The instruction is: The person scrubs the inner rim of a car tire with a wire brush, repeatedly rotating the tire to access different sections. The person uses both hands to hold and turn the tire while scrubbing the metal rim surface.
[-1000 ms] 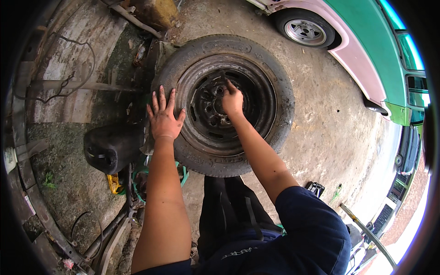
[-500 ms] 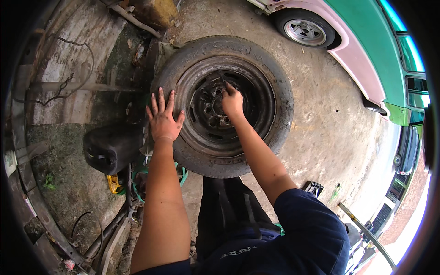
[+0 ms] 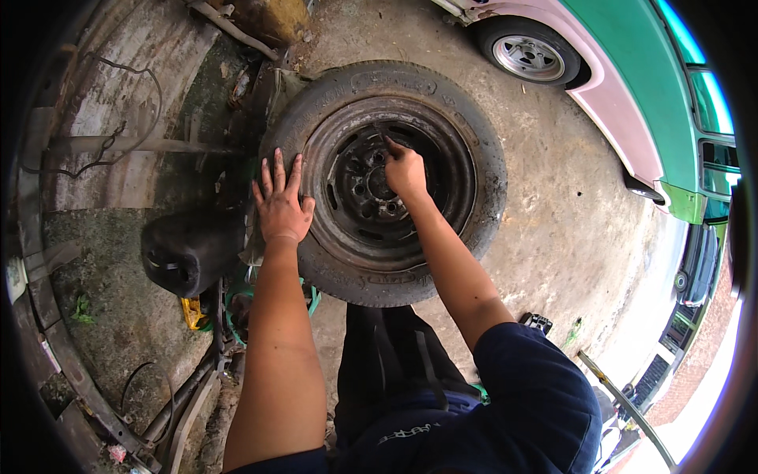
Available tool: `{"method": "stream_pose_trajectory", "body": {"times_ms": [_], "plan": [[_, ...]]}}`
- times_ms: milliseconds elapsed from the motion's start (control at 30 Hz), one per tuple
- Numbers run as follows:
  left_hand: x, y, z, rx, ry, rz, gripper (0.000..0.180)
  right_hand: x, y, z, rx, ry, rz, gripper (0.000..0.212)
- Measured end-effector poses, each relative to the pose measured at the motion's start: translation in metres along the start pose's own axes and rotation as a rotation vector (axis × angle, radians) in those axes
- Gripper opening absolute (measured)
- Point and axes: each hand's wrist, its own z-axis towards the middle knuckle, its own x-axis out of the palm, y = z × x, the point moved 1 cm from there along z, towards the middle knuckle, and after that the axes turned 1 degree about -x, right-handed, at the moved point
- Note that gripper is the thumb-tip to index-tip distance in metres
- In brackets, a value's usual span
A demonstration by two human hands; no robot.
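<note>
Concrete floor (image 3: 545,197); wheel (image 3: 373,189) partly hidden, right grip (image 3: 405,172) unclear.

So the person's in a plain-looking dark navy tee (image 3: 505,407), short sleeve (image 3: 525,359) ending around the elbow, with some pale lettering (image 3: 410,433) across the front. Pants (image 3: 367,355) are black, kinda loose, with thin greyish strips (image 3: 430,363) down the front. Forearms (image 3: 278,308) are bare, and the left hand (image 3: 283,212) has grimy smudges on the fingers.

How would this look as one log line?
left hand: spread on tire; right hand: at wheel rim, grip unclear; nearby: pink-green vehicle
</note>
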Motion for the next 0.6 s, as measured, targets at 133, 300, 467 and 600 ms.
{"method": "stream_pose_trajectory", "body": {"times_ms": [133, 300, 467, 600], "plan": [[-0.001, 0.000, 0.000, -0.004, 0.011, 0.003, 0.082, 0.010, 0.010, -0.010, -0.087, 0.048, -0.100, 0.040], [-0.001, 0.000, 0.000, -0.006, 0.021, 0.004, 0.082, -0.005, 0.003, -0.001, -0.050, -0.028, -0.052, 0.039], [-0.002, 0.000, -0.002, 0.001, -0.001, -0.021, 0.080, 0.003, 0.006, 0.001, -0.032, 0.023, -0.177, 0.039], [-0.004, 0.000, -0.002, 0.004, -0.017, -0.039, 0.079, 0.004, 0.010, -0.008, -0.182, 0.130, -0.145, 0.039]]}}
